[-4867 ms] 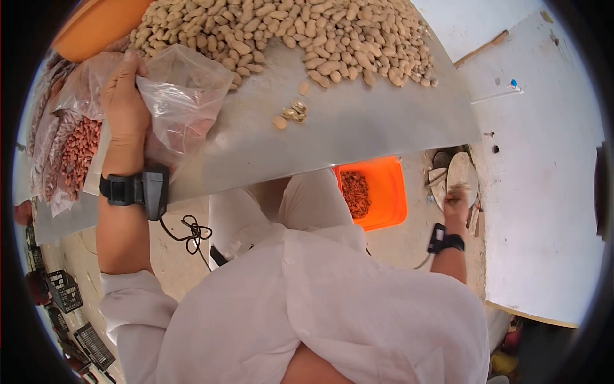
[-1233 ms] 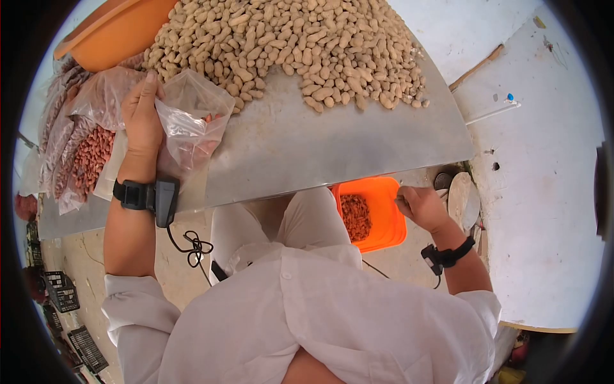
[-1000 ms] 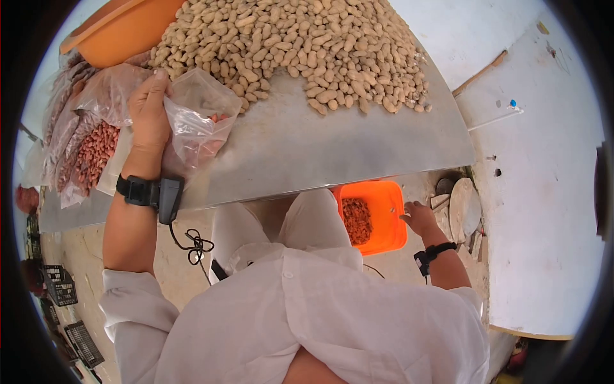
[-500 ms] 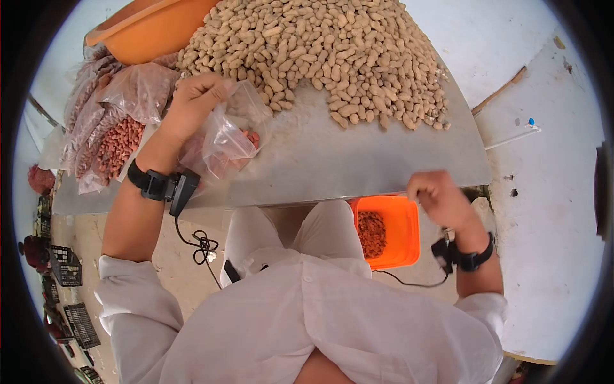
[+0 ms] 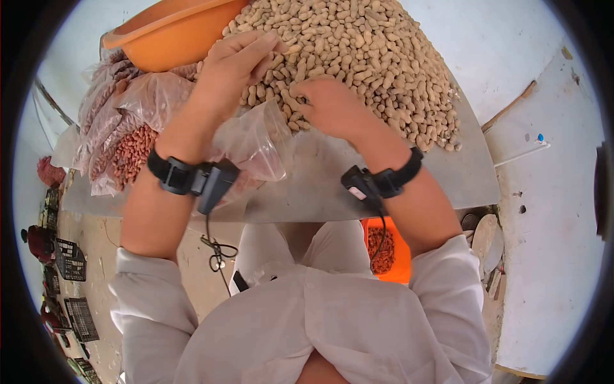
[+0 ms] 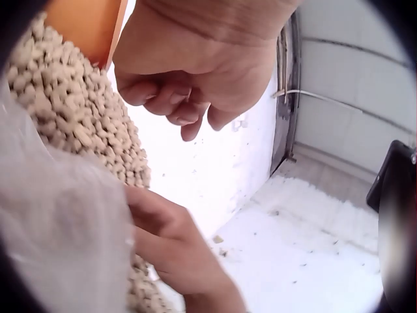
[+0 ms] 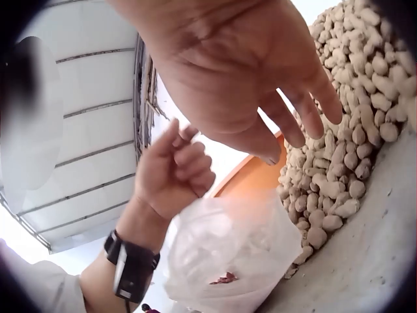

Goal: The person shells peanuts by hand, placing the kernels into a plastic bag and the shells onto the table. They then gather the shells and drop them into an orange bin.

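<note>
My left hand [image 5: 233, 67] is raised over the near left edge of the heap of unshelled peanuts [image 5: 384, 70]. In the left wrist view its fingers hang loosely curled, with nothing visible between them. At the front of the heap, my right hand [image 5: 332, 105] reaches in from the right. The right wrist view shows its fingers [image 7: 290, 124] relaxed and spread beside the peanuts, and no held thing appears. Below the left hand, a clear plastic bag [image 5: 268, 147] with some red peanut kernels sits on the metal table [image 5: 320, 192], its mouth standing up.
Filled bags of red peanut kernels [image 5: 135, 153] lie at the left. An orange basin [image 5: 173, 41] stands behind them. Under the table edge is an orange bin [image 5: 400, 259] with reddish-brown bits. A white wall [image 5: 550, 256] borders the right side.
My left hand has let go of the plastic bag and moved up and right to the heap. My right hand has come up from beside the orange bin to the peanuts.
</note>
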Demonstrator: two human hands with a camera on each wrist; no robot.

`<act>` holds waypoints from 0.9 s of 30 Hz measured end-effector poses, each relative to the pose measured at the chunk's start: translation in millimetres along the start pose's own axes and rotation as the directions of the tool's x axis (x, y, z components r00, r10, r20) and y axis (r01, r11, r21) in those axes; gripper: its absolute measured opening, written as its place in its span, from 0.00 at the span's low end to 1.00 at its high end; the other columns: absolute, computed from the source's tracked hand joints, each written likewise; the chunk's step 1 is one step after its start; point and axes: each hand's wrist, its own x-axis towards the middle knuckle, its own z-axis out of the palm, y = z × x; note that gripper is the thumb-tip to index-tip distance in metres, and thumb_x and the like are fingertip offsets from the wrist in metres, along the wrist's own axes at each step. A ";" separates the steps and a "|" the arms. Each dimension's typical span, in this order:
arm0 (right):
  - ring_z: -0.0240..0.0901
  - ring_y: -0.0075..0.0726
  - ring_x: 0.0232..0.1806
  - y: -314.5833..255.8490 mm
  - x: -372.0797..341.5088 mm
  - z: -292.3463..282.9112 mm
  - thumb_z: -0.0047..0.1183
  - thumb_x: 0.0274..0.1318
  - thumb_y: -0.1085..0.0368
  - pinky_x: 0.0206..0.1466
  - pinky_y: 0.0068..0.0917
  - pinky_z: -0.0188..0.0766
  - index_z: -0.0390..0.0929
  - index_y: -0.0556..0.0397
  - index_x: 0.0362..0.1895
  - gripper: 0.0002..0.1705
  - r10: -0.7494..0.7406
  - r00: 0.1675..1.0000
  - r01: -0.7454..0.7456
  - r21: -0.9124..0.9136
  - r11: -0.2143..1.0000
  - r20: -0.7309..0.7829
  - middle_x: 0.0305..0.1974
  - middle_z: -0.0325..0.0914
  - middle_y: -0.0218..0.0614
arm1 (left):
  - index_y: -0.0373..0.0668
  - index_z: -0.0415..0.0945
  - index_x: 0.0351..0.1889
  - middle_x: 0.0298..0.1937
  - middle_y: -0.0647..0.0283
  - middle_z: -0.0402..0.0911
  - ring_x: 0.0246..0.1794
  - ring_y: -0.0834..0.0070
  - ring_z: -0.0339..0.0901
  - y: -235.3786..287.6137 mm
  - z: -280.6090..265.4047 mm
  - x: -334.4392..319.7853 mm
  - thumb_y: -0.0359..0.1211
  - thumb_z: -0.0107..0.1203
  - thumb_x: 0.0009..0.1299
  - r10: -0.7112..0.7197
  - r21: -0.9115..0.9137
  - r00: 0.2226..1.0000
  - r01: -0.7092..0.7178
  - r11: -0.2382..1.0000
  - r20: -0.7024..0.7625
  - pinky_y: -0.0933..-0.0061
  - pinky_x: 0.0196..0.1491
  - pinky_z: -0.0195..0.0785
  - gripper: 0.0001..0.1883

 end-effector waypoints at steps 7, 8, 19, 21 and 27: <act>0.74 0.51 0.41 8.5 25.6 39.7 0.54 0.39 0.69 0.42 0.38 0.72 0.77 0.56 0.31 0.10 0.051 0.994 -0.037 -0.142 0.989 0.094 0.36 0.74 0.48 | 0.40 0.72 0.31 0.16 0.71 0.62 0.16 0.84 0.53 -50.0 8.6 7.9 0.38 0.43 0.71 -0.017 -0.605 0.978 -0.116 0.788 -0.210 0.82 0.22 0.48 0.13; 0.74 0.51 0.40 8.7 26.5 40.3 0.54 0.39 0.69 0.42 0.38 0.72 0.77 0.56 0.31 0.10 0.045 0.995 -0.032 -0.151 0.988 0.085 0.36 0.74 0.48 | 0.40 0.71 0.30 0.16 0.71 0.62 0.16 0.84 0.53 -58.2 5.3 7.8 0.38 0.43 0.71 -0.047 -0.645 0.977 -0.099 0.758 -0.206 0.82 0.22 0.48 0.13; 0.73 0.42 0.32 15.4 16.7 21.6 0.51 0.45 0.71 0.36 0.32 0.69 0.71 0.58 0.34 0.09 0.034 0.996 -0.021 0.149 0.989 -0.083 0.32 0.74 0.41 | 0.39 0.72 0.34 0.23 0.69 0.68 0.19 0.83 0.57 -84.5 3.5 0.9 0.34 0.48 0.69 -0.063 -0.644 0.983 -0.063 0.762 -0.171 0.82 0.26 0.53 0.08; 0.73 0.34 0.32 14.4 5.8 3.3 0.53 0.47 0.70 0.35 0.28 0.69 0.74 0.57 0.37 0.10 0.160 0.986 -0.117 0.515 0.849 -0.040 0.32 0.75 0.37 | 0.39 0.73 0.39 0.26 0.70 0.70 0.21 0.85 0.59 -87.0 5.5 -1.0 0.32 0.51 0.67 -0.022 -0.579 0.986 -0.077 0.812 -0.162 0.84 0.27 0.54 0.07; 0.69 0.18 0.33 19.0 -13.1 2.5 0.53 0.52 0.71 0.34 0.19 0.67 0.74 0.57 0.42 0.11 0.292 0.953 -0.045 0.914 0.404 -0.082 0.33 0.74 0.27 | 0.35 0.73 0.47 0.33 0.67 0.73 0.31 0.85 0.72 -73.4 28.8 -9.8 0.29 0.56 0.64 0.023 -0.179 0.999 -0.028 0.983 -0.029 0.85 0.33 0.67 0.14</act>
